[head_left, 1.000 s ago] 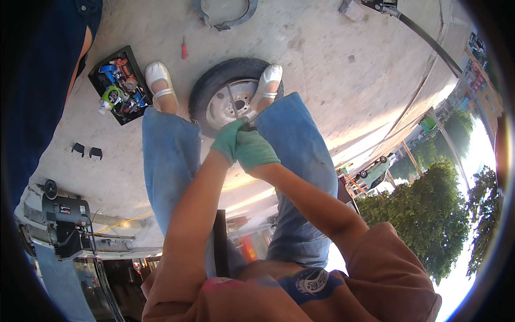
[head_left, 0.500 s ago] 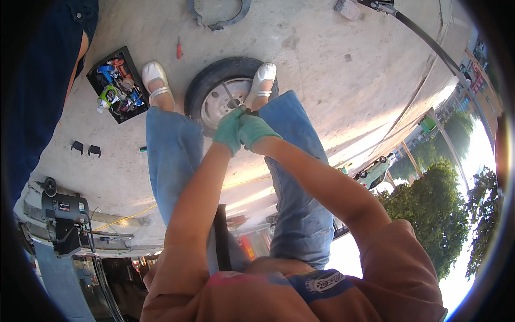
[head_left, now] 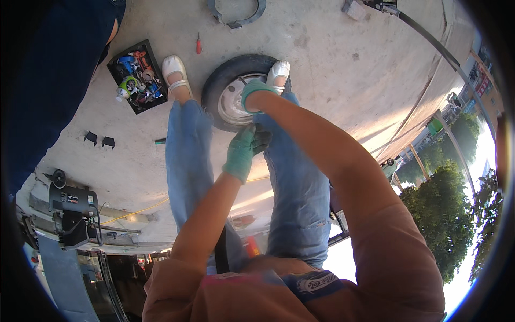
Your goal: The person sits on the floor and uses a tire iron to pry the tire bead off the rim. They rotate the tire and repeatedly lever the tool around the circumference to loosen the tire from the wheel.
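A wheel with a black tyre and silver rim (head_left: 228,104) lies flat on the concrete, just beyond my knees. Over the rim, my right hand (head_left: 258,95) in a green glove is closed round a metal bar (head_left: 242,80); only a short end of it shows past the fingers. My left hand (head_left: 244,152), gloved in green with a dark palm side, is nearer to me, between my knees. Its fingers stretch out to the right and appear to hold nothing. My right shoe (head_left: 279,71) is at the tyre's far right edge.
A black tray (head_left: 110,68) of mixed tools and a bottle stands left of my left shoe. Beyond lie a red-handled screwdriver (head_left: 198,44) and a curved metal ring (head_left: 261,12). A person's dark-clothed leg (head_left: 59,70) is at the left, and a black machine (head_left: 74,206) stands lower left.
My hands, earlier together on the bar, have come apart. The right has moved forward over the rim with the bar; the left has let go and drawn back. The view has shifted slightly.
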`<state>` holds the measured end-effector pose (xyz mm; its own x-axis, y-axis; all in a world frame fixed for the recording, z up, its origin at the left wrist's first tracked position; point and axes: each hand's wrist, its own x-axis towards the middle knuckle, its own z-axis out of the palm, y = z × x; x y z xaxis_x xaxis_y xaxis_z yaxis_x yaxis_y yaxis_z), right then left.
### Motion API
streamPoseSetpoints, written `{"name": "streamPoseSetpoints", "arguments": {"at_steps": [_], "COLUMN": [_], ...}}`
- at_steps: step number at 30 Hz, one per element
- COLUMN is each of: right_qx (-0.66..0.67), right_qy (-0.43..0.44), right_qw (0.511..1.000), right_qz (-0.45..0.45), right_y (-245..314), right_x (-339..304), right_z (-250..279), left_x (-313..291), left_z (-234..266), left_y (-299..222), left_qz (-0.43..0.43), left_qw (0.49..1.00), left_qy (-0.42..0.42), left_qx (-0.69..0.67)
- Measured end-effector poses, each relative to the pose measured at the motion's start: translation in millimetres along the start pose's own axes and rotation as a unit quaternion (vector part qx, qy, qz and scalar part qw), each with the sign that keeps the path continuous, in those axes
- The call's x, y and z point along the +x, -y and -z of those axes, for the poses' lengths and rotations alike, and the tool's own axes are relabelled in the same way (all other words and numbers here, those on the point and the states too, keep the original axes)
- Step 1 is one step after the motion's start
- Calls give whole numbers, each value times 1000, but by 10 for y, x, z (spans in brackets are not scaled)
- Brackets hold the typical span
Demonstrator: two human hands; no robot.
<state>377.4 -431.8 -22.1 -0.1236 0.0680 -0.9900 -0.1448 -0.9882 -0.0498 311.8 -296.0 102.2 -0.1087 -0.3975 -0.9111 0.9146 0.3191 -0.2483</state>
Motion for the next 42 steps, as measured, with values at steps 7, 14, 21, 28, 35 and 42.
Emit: {"name": "streamPoseSetpoints", "arguments": {"at_steps": [7, 14, 21, 28, 35, 42], "right_qx": [-186, -171, -6, 121, 282, 349], "right_qy": [23, 88, -101, -175, -172, -251], "right_qw": [971, 973, 993, 977, 942, 901], "right_qz": [149, 129, 60, -1, -61, -54], "right_y": [-332, -351, -329, 166, -130, -4], "right_x": [307, 616, -480, -464, -639, -683], "right_z": [539, 970, -61, -568, -476, -956], "left_x": [-75, 160, 222, 373, 352, 517], "left_z": [444, 290, 191, 255, 159, 299], "left_y": [90, 36, 8, 211, 55, 230], "left_qz": [-3, -11, 3, -72, -41, 5], "left_qw": [999, 999, 998, 997, 998, 985], "left_qy": [-7, 17, 4, -35, -22, -99], "left_qx": [36, 42, 66, -5, 38, 143]}}
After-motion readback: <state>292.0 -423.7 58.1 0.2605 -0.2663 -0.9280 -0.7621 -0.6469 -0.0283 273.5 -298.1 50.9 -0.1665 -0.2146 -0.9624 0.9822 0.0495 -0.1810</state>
